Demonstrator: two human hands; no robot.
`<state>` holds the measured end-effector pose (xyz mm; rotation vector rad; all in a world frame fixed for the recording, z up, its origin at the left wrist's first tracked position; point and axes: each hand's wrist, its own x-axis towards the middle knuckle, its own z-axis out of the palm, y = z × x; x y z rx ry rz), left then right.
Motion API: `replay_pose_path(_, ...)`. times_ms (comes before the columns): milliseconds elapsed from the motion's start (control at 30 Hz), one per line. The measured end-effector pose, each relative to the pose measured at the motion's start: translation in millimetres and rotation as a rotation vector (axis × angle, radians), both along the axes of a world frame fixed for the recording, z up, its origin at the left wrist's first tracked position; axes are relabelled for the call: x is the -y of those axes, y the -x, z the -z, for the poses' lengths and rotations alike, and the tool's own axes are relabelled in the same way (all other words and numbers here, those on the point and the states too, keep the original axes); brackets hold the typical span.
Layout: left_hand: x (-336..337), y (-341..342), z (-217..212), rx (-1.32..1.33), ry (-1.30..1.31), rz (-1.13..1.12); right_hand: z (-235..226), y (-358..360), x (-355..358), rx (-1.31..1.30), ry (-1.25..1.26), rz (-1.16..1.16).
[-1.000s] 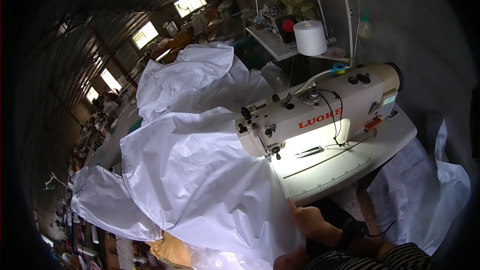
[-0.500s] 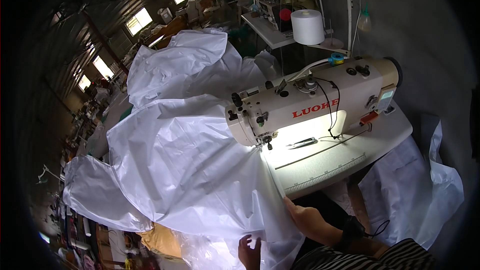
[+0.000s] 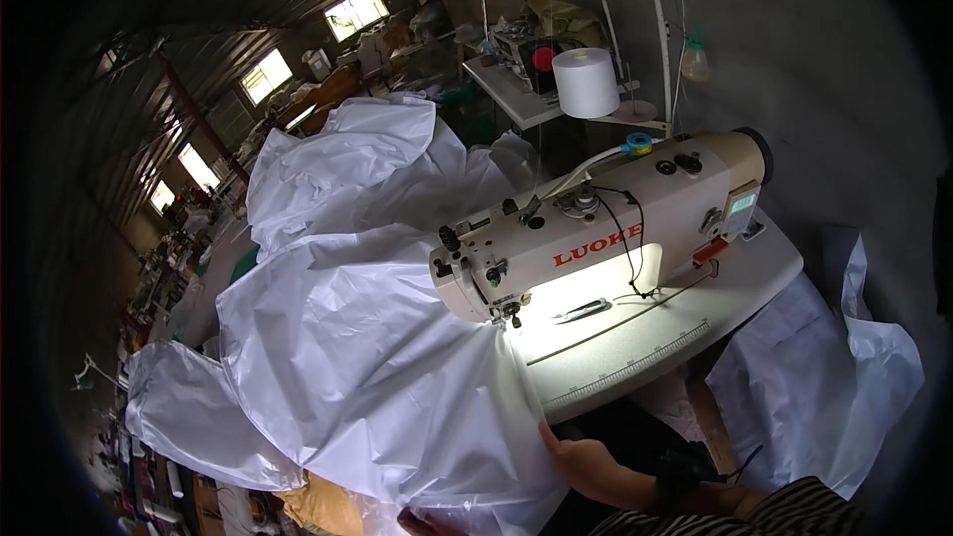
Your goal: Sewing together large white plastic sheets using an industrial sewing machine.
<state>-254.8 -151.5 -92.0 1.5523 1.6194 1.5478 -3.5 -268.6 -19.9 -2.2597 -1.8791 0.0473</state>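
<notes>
The work looks partway through: the white sheet (image 3: pixel 377 357) lies under the front end of the sewing machine (image 3: pixel 615 228), one edge running from the needle area toward the person at about 5 o'clock; that near stretch seems to lie short of the needle, so I judge it to be the part left; the bulk, heaped from 8 round to 11 o'clock of the needle, may hold finished lengths, but stitches are too small to make out, so how much is done cannot be told.

The right hand (image 3: pixel 586 467) is at 5 o'clock of the needle, its fingers touching the sheet's edge just off the rim of the counter (image 3: pixel 635 362); whether they pinch it or only press it, I cannot tell; the left hand (image 3: pixel 425 521), between 6 and 7 o'clock, shows only in part and in shadow beside the sheet's lower side; the state of its fingers cannot be told either.

Snips (image 3: pixel 581 311) lie on the counter at 3 o'clock of the needle, apart from both hands; a cone of white thread (image 3: pixel 586 84) stands at 1 o'clock, beyond the machine.
</notes>
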Motion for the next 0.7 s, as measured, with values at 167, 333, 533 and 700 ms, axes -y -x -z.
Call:
replay_pose_path(167, -68.3, -20.5, -35.2, -0.082, -0.257, 0.086, 1.6, -15.7, -41.8, 0.050, -0.006, 0.128)
replay_pose_path(333, -112.8, -51.9, -51.9, 0.009, -0.336, 0.191, 7.3, -38.4, -90.9, 0.042, 0.004, 0.176)
replay_pose_path(533, -137.6, -84.8, -76.0, -0.089, -0.305, 0.207, 4.6, -64.8, -133.0, 0.139, 0.016, 0.199)
replay_pose_path(700, -136.4, -88.0, -81.9, -0.232, -0.287, 0.145, 5.1, -63.6, -125.7, 0.133, 0.010, 0.228)
